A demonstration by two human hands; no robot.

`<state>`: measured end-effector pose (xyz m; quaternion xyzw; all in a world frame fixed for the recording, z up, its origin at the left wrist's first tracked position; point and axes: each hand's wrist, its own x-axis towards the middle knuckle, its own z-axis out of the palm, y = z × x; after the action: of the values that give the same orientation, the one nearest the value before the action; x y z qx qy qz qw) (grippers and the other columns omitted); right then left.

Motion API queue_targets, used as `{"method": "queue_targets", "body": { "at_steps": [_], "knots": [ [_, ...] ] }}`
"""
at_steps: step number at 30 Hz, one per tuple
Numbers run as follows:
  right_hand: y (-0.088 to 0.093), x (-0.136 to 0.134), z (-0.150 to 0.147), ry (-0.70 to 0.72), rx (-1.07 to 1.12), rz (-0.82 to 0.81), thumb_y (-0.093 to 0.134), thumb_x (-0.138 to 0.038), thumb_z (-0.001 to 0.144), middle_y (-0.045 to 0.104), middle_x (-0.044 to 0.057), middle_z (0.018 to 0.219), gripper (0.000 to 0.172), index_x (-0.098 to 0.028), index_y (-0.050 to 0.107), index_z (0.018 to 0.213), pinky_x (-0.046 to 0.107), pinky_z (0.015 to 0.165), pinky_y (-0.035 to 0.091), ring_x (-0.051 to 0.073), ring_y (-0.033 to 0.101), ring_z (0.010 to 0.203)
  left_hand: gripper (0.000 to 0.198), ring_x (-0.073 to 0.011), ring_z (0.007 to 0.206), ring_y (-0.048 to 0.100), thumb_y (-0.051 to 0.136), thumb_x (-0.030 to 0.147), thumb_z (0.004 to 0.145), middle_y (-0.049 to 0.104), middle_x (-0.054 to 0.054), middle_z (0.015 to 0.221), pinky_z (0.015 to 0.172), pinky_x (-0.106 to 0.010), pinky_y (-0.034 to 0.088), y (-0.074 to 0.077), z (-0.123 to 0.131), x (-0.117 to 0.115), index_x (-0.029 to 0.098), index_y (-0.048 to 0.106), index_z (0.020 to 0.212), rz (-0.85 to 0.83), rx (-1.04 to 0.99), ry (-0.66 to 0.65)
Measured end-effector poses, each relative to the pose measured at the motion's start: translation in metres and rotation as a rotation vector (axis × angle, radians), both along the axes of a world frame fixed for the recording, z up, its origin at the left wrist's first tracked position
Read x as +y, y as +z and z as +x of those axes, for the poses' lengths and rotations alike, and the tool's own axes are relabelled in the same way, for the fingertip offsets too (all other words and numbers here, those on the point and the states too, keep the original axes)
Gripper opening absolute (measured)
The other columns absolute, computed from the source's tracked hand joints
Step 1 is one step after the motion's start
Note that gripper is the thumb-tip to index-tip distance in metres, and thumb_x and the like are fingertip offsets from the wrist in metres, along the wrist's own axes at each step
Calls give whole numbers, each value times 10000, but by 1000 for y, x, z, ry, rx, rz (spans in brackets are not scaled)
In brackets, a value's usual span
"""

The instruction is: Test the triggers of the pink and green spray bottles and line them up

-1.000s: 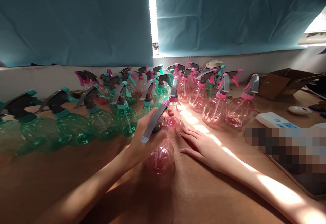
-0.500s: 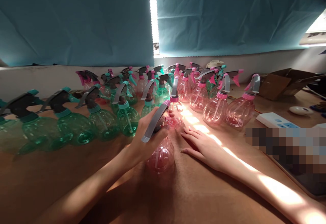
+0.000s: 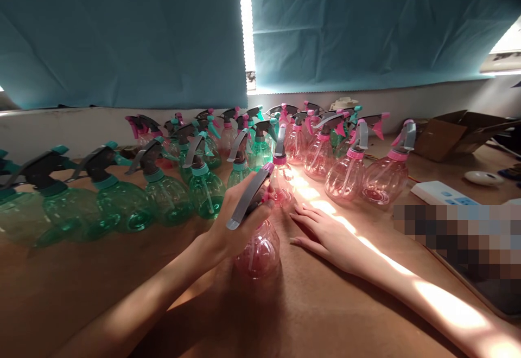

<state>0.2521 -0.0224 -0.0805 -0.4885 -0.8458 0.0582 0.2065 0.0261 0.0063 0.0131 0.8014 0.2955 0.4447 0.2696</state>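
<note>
My left hand (image 3: 238, 211) is wrapped round the neck of a pink spray bottle (image 3: 260, 255) with a grey trigger head, which stands near the middle of the table. Part of its collar is hidden by my fingers. Flat on the table to the right lies my right hand (image 3: 323, 233), fingers apart and holding nothing. Just beyond both hands stands another pink spray bottle (image 3: 281, 176). Green spray bottles, among them one with a teal collar (image 3: 207, 190), form a row to the left. Two more pink bottles, a nearer one (image 3: 345, 179) and a farther-right one (image 3: 386, 179), stand right of the middle.
Several more pink and green bottles crowd the back by the wall. At the right are an opened cardboard box (image 3: 442, 135), a white power strip (image 3: 442, 192), a white oval object (image 3: 483, 178) and a blurred-out patch. Blue curtains (image 3: 122, 32) hang behind.
Both hands and the held pink bottle stay practically where they were. The whole view has shifted very slightly.
</note>
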Motion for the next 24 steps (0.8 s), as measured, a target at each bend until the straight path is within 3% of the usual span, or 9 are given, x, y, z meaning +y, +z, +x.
{"method": "queue_targets", "body": {
  "at_steps": [6,11,16,24],
  "knots": [
    [-1,0,0,-6,-17,3,489,-531,955,533,125,1440,572,-175,519,1401,511,1083,403,313,459,1341,117,-145,610,469,526,148,785,519,10,699,541,-308,381,-1,-1,0,217,445,736,-62,-10,-54],
    [-1,0,1,-3,-28,3,484,-535,955,541,130,1431,588,-163,508,1411,503,1092,395,314,456,1342,46,-158,619,479,558,179,789,509,12,699,628,-333,425,-2,0,0,212,541,815,-32,-36,-7],
    [-1,0,0,-1,3,7,501,-517,952,519,129,1452,574,-171,510,1410,512,1097,388,311,445,1352,276,-171,648,508,535,186,823,523,4,744,788,-384,472,-5,-2,0,210,603,1090,-46,7,-13],
    [0,-1,0,-5,6,-3,522,-513,943,535,125,1437,578,-172,512,1410,493,1099,387,310,449,1348,217,-165,656,502,523,192,829,510,0,749,843,-407,484,-5,-2,0,190,605,1030,-24,7,-22]
  ]
}}
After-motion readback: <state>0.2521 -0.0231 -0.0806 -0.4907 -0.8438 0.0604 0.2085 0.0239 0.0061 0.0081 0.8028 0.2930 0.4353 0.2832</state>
